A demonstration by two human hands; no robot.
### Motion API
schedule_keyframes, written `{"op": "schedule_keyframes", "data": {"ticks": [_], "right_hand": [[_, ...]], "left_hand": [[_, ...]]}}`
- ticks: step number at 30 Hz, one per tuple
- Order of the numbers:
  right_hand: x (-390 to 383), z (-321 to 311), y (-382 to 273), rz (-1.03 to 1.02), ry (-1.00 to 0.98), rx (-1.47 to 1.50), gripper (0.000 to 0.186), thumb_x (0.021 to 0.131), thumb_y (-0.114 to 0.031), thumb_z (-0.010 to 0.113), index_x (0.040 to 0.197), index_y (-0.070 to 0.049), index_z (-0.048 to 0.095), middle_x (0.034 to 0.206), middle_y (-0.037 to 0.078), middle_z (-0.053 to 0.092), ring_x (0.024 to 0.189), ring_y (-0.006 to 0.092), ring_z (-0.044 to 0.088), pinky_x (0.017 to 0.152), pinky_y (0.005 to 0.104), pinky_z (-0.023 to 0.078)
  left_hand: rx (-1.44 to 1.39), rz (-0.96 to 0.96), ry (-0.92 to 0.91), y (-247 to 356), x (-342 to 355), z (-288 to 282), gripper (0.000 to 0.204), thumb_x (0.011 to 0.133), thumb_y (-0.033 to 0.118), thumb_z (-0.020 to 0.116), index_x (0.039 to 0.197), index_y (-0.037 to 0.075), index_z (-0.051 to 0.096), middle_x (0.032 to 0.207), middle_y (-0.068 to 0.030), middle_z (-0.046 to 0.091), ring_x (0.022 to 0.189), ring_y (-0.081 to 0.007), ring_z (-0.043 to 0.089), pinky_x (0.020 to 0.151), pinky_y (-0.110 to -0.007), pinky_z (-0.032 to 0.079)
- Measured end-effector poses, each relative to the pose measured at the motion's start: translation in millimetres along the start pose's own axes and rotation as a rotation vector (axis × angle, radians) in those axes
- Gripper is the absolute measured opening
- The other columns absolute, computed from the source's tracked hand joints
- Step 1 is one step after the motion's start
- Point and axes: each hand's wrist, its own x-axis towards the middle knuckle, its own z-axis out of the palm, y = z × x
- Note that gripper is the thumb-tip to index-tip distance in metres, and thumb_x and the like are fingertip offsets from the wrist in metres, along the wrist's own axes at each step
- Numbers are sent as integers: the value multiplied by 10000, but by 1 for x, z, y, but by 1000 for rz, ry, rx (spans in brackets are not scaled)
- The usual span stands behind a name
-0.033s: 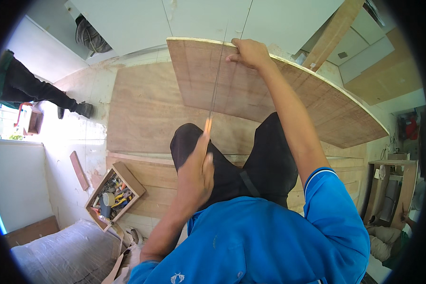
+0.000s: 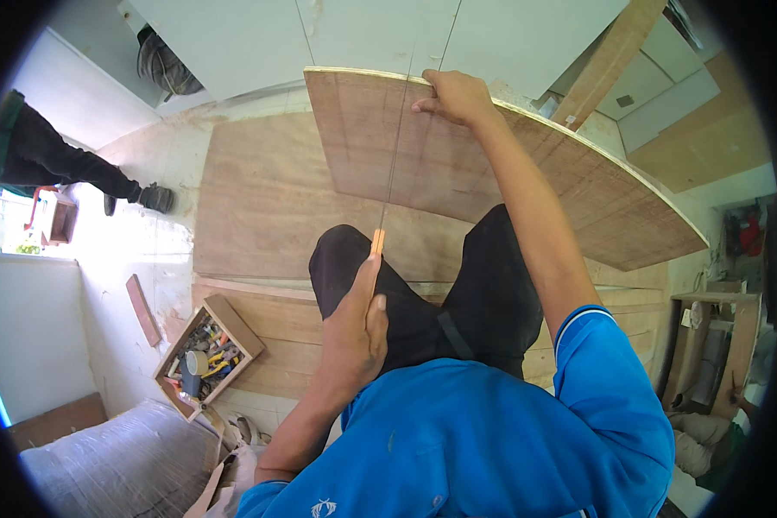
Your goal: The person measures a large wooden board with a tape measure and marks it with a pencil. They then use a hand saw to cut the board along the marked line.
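My left hand (image 2: 356, 324) is closed around the wooden handle of a hand saw (image 2: 392, 168), seen almost edge-on. Its thin blade runs away from me to the far edge of a plywood board (image 2: 483, 164). That board stands tilted in front of my knees, its pale layered edge along the top. At this far edge, just right of the blade, my right hand (image 2: 459, 97) grips the board, thumb on the near face and fingers over the edge. Most of the saw handle is hidden in my left hand.
A wooden toolbox (image 2: 249, 326) with several hand tools lies at my left, near a wood strip (image 2: 143, 311) and a plastic-wrapped bundle (image 2: 129, 462). Flat wood sheets (image 2: 250, 198) cover the floor. Another person's leg (image 2: 86, 164) is at far left. A wooden frame (image 2: 734, 345) stands right.
My left hand and the saw have drawn back slightly toward me. My right hand stays on the board's edge. The other person's foot has shifted a little.
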Motion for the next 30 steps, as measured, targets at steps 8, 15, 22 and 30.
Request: {"op": "schedule_keyframes", "data": {"ticks": [8, 15, 22, 30], "right_hand": [[4, 1, -19, -64, 33, 18, 569, 826, -582, 785, 1097, -98, 660, 928, 96, 746, 978, 334, 710, 764, 502, 542], [-11, 4, -5, -27, 6, 7, 564, 827, -587, 784, 1087, -104, 654, 942, 103, 750, 986, 341, 711, 774, 504, 545], [1, -1, -22, -4, -2, 6, 555, 832, -587, 780, 1072, -103, 650, 958, 101, 753, 988, 334, 718, 769, 504, 548], [-8, 1, -4, -15, 22, 4, 571, 824, -603, 782, 1072, -105, 654, 928, 92, 756, 960, 334, 723, 757, 501, 549]], "left_hand": [[-27, -98, -60, -6, 144, 20, 511, 1074, 72, 447, 1576, -6, 392, 1203, -309, 612, 952, -412, 662, 812, -493, 509], [-72, -186, -107, 12, -17, -22, 519, 1073, 68, 438, 1590, 40, 409, 1394, -316, 562, 1150, -398, 658, 924, -469, 494], [-90, 66, 58, -39, 151, 44, 540, 1062, 73, 460, 1598, 60, 398, 1426, -271, 568, 937, -427, 669, 798, -460, 520], [74, 3, -56, 1, -2, -8, 549, 1026, 8, 493, 1569, -16, 413, 1438, -341, 542, 1037, -397, 690, 891, -476, 521]]}}
